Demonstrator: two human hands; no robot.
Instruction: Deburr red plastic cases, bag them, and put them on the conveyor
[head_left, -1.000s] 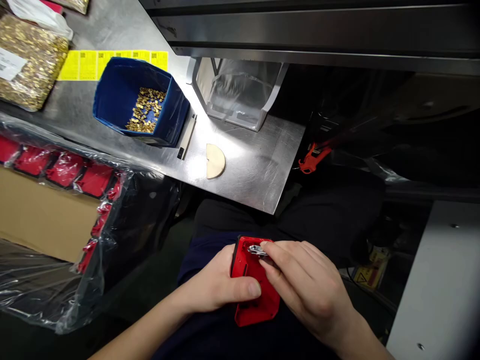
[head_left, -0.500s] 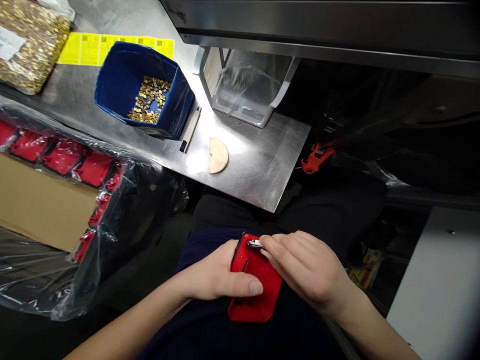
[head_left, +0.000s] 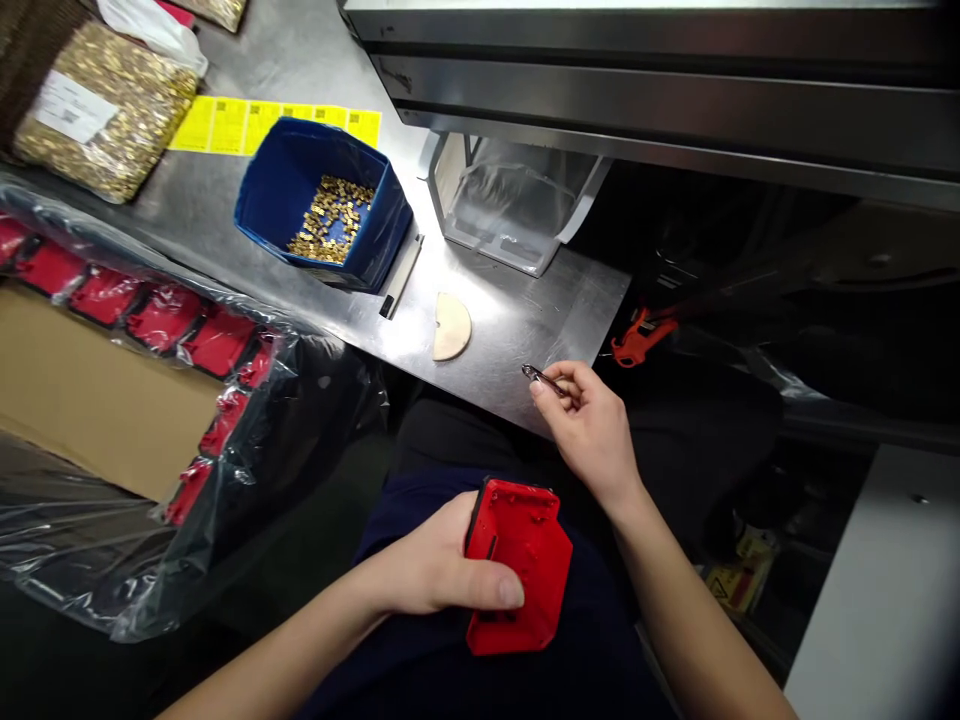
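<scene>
My left hand grips a red plastic housing with a black edge, its hollow side up, low in front of my body. The thumb presses inside it. Small raised posts show on its inner face. To the upper right, my right hand pinches a small shiny metal tool that looks like nail clippers. It is held over the near corner of the metal table, apart from the housing. A pale half-round disc lies on the table, left of that hand.
A blue bin holds small brass parts; a slim white tool lies beside it. A clear bin sits under the metal ledge. Left are a bag of brass parts and a plastic-lined box with red housings. An orange tool hangs right.
My right hand has moved up and away from the housing toward the table, carrying the metal tool. My left hand still holds the housing, now tilted more face-up. The view has shifted slightly.
</scene>
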